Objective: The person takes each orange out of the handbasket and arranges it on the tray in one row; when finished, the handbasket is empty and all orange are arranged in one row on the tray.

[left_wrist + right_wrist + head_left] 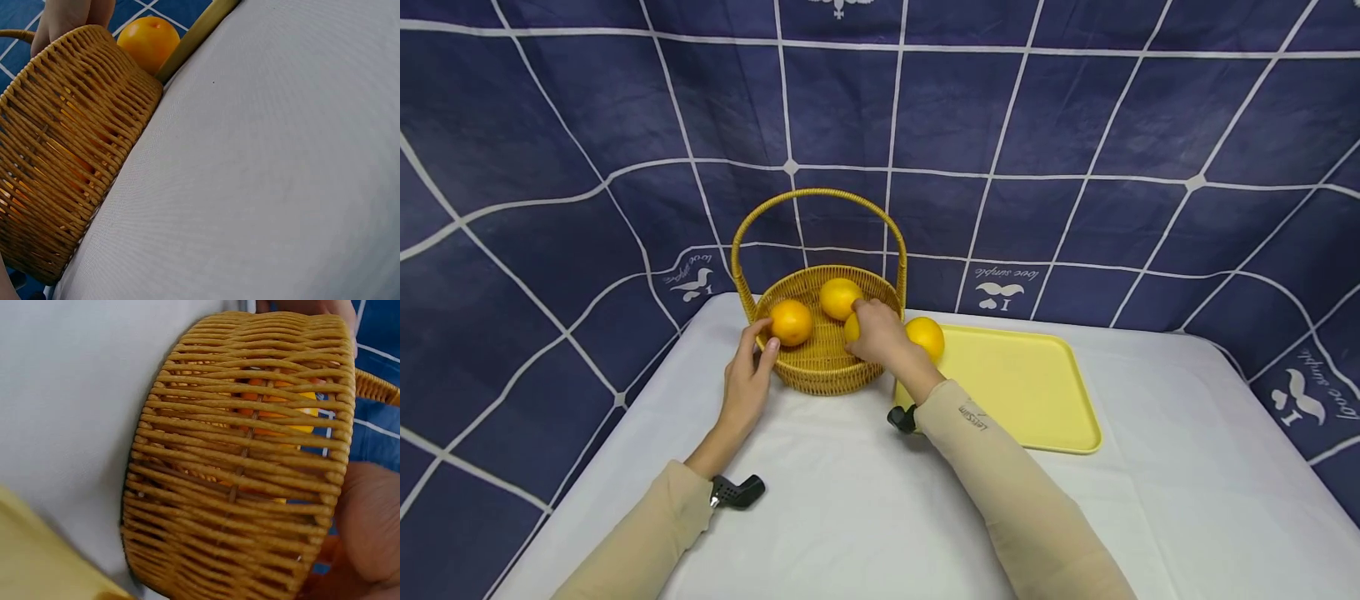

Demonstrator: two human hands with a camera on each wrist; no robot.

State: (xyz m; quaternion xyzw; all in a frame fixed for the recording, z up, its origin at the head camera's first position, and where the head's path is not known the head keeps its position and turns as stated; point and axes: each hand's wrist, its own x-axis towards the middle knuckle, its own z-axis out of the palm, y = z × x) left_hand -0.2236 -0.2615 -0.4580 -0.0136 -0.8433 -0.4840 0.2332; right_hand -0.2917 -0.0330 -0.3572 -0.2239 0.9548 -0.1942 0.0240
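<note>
Beige fabric sleeves (pixel 1022 492) cover both forearms, with a small black device (pixel 737 492) at the left wrist and a second black device (pixel 901 419) at the right. Beyond them stands a round, golden-brown wicker basket (pixel 823 381) with a tall arched handle (pixel 820 192). At its left rim rests the left hand (pixel 747 379) — thumb and index finger parted, touching the rim close to a round, glossy orange fruit (pixel 792 322) inside. Over the right rim reaches the right hand (pixel 880 333), its fingers closed about a yellow-orange fruit (pixel 852 327) that is partly hidden; whether it touches the basket floor I cannot tell. Just behind lies a bright yellow-orange fruit (pixel 841 298), also in the basket. One more round orange (pixel 925 337) sits on the pale-yellow rectangular tray (pixel 1022 387) — near its back left corner. White cloth (pixel 835 500) covers the table.
</note>
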